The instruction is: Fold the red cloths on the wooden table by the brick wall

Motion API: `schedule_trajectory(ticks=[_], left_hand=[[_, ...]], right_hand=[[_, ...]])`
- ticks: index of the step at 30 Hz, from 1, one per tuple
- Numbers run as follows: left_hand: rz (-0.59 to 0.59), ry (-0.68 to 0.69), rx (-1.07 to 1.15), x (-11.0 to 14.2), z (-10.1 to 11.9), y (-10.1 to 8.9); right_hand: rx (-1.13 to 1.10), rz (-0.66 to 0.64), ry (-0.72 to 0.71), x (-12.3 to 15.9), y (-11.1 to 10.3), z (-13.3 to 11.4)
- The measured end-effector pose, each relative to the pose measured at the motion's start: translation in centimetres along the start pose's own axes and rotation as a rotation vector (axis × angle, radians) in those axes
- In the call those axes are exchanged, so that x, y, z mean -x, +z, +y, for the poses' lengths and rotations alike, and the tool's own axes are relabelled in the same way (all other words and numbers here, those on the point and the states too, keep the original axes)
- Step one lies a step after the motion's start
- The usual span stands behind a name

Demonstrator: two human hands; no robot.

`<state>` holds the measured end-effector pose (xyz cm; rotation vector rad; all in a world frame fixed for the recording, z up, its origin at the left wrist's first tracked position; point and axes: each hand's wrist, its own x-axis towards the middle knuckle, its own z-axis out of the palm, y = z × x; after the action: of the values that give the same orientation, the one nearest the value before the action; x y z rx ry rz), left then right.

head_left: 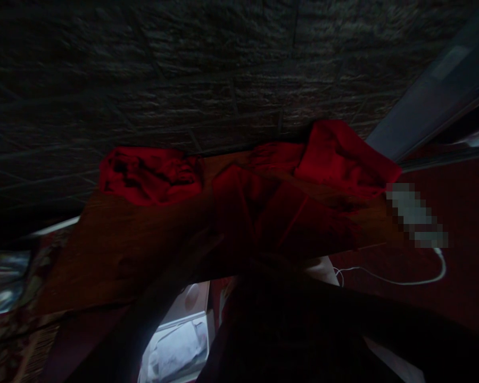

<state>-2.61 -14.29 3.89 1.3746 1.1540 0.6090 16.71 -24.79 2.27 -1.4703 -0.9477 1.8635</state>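
The left hand [201,244] is at the left side of the middle red fringed scarf [269,205]; the right hand [270,263] apparently meets its near edge. Grip opening and hold cannot be determined.

The counter [115,234] spans the middle of the frame, with the wall [223,64] behind it across the top. Along its far edge lie a cloth bundle [151,178] at left and a folded cloth [343,159] at right; between them, nearer the front, lies another cloth [259,207]. A box [211,332] sits bottom left of centre, a cord [399,283] on the floor [463,308] at right.
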Motion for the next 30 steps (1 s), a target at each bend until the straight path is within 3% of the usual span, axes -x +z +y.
schedule_trajectory(ticks=[5,11,14,18,20,23,26,30], left_hand=[[0.056,0.007,0.040,0.8,-1.2,0.2],[0.023,-0.003,-0.126,1.5,-2.0,-0.2],[-0.028,0.035,-0.171,1.5,-2.5,-0.3],[0.021,0.097,-0.187,1.4,-3.6,-0.3],[0.028,0.098,-0.123,1.4,-3.8,-0.2],[-0.005,0.115,-0.016,1.6,-3.4,0.1],[0.028,0.165,0.002,1.8,-3.2,0.5],[0.092,0.195,-0.181,2.0,-3.8,1.1]], right_hand=[[0.214,0.076,-0.102,0.7,-0.3,-0.2],[0.722,-0.101,-0.303,0.9,-1.9,-2.5],[0.932,-0.083,-0.366,0.1,-3.7,-4.3],[1.299,-0.084,-0.666,-2.4,-5.9,-5.1],[1.375,-0.118,-0.840,-3.6,-6.5,-4.5],[1.419,-0.126,-0.977,-4.4,-6.9,-3.2],[1.465,-0.103,-1.018,-3.9,-6.7,-2.8],[1.471,-0.078,-0.997,-2.9,-6.2,-3.4]])
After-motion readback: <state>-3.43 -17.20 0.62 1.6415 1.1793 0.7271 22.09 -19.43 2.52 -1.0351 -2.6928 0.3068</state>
